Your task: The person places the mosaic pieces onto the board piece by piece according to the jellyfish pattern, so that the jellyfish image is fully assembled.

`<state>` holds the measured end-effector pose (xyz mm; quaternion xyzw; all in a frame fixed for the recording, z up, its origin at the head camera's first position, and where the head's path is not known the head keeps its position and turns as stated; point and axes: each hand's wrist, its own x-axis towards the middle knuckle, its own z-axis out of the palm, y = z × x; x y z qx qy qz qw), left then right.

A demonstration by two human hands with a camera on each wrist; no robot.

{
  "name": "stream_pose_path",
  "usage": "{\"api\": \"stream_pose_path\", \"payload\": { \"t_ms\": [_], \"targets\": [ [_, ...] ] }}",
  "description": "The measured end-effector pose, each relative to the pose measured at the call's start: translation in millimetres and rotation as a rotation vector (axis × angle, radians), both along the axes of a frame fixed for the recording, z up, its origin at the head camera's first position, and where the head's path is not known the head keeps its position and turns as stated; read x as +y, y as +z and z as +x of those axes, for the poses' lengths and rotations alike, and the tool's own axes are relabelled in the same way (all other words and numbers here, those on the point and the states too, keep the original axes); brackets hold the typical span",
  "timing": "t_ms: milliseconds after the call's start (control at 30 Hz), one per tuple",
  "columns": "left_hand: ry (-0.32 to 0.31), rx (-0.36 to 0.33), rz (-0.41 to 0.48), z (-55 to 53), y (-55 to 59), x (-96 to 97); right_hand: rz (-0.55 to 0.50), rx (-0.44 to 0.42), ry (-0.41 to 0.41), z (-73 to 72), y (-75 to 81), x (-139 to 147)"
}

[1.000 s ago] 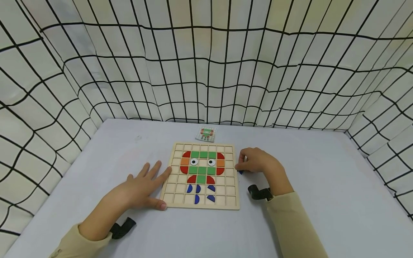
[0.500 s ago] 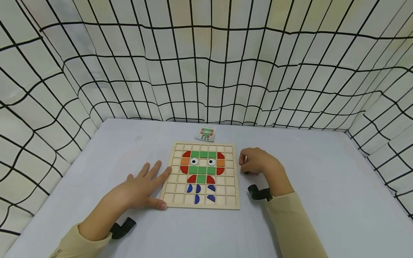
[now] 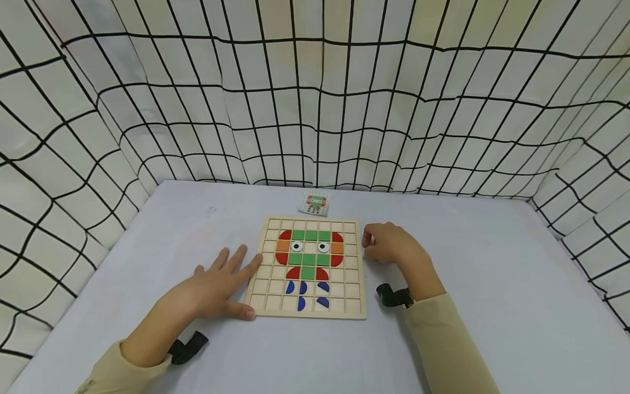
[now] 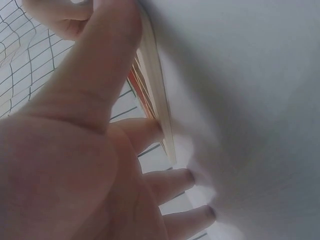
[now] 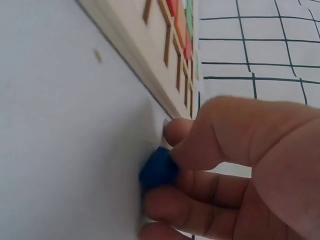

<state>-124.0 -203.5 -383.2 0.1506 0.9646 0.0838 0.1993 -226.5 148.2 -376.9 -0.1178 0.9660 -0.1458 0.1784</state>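
Note:
A square wooden grid board (image 3: 354, 306) lies flat on the table, with red, green and orange tiles, two eye discs and several blue half-round pieces (image 3: 301, 303) in its cells. My left hand (image 3: 211, 293) is spread flat at the board's left side, thumb and forefinger touching its edge. Beside the right edge, my right hand (image 3: 392, 244) pinches a blue piece (image 5: 159, 169) between thumb and fingers, low over the tabletop. Fingers cover much of that piece, and in the head view it is hidden under the hand.
A small picture card (image 3: 315, 204) showing a similar coloured figure lies behind the board. Black netting (image 3: 320, 109) hangs in front of pale walls at the back and both sides of the white table (image 3: 492, 262).
The right hand shifts right, away from the board, then back toward its edge. The blue piece under it passes out of sight in the head view. The left hand stays put.

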Motion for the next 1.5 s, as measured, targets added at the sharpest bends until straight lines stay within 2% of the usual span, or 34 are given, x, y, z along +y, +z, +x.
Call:
{"api": "stream_pose_path", "payload": {
  "t_ms": [167, 300, 467, 600, 800, 1100, 1367, 1500],
  "targets": [
    [-0.003, 0.006, -0.004, 0.0, 1.6, 0.3, -0.032, 0.032, 0.000, -1.6, 0.4, 1],
    [-0.003, 0.001, -0.005, -0.2, 2.2, 0.7, -0.073, 0.106, 0.019, -2.1, 3.9, 2],
    [-0.006, -0.002, -0.012, 0.3, 1.0, 0.6, -0.168, 0.172, 0.010, -3.5, 7.6, 2],
    [-0.008, -0.001, -0.011, 0.2, 1.3, 0.9, -0.243, 0.159, 0.013, 0.0, 13.4, -5],
    [-0.008, -0.004, -0.008, 0.5, 1.8, 1.8, -0.306, 0.135, 0.093, 8.3, 18.4, -21],
    [-0.011, -0.004, -0.011, -0.4, 0.1, 0.4, -0.381, 0.108, 0.149, 17.0, 10.9, -44],
    [-0.008, -0.007, 0.001, 0.8, -0.7, -1.4, -0.436, 0.097, 0.286, 28.5, 4.8, -68],
    [-0.017, -0.006, 0.007, 2.2, 1.5, -1.0, -0.448, 0.088, 0.313, 33.4, 2.7, -75]
  ]
}}
